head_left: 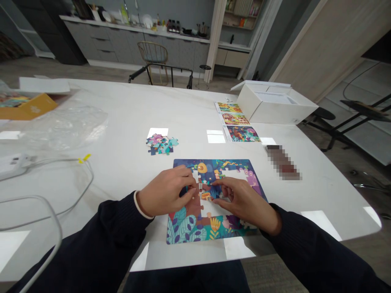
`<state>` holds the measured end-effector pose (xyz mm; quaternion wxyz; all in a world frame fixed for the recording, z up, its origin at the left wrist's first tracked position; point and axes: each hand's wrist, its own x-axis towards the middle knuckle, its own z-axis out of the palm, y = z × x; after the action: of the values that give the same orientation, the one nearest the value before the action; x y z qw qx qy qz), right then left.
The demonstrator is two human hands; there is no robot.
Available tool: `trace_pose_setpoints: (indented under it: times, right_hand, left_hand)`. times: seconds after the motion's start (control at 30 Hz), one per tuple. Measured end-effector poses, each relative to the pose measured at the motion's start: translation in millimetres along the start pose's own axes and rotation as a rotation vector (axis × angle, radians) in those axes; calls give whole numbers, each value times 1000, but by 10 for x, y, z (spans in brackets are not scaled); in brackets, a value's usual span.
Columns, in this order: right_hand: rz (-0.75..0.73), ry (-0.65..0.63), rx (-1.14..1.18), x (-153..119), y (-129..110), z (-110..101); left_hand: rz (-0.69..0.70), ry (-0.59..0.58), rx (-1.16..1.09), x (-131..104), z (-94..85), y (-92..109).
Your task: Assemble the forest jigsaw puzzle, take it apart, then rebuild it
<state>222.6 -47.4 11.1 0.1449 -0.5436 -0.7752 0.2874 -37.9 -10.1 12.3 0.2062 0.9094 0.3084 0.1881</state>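
A partly filled jigsaw puzzle (pixel 183 228) lies on the white table in front of me, with white gaps in its middle and upper right. My left hand (pixel 168 191) rests over its left side, fingers curled together; whatever they may hold is hidden. My right hand (pixel 244 199) is over the right middle, thumb and index finger at the edges of a dark blue piece with an orange mushroom (pixel 206 196). Beyond the puzzle is a small heap of loose pieces (pixel 161 144), pink, teal and dark blue.
Picture sheets (pixel 241 133) lie beside an open white box (pixel 275 108) at the back right. A blurred object (pixel 283 163) is right of the puzzle. On the left are clear plastic wrap (pixel 73 126), white cables (pixel 76 199), a power strip (pixel 14 165) and an orange box (pixel 30 108).
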Motion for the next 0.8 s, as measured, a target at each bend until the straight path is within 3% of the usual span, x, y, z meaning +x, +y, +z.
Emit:
trace_pose_setpoints:
  times: [0.43,0.8]
  right_hand:
    - [-19,-45,-20,118,38,44]
    - [-65,-38,-85,111,35,52]
  left_hand:
    - [45,-175,-34,9,-10,13]
    - [88,-204,-65,-1,13,11]
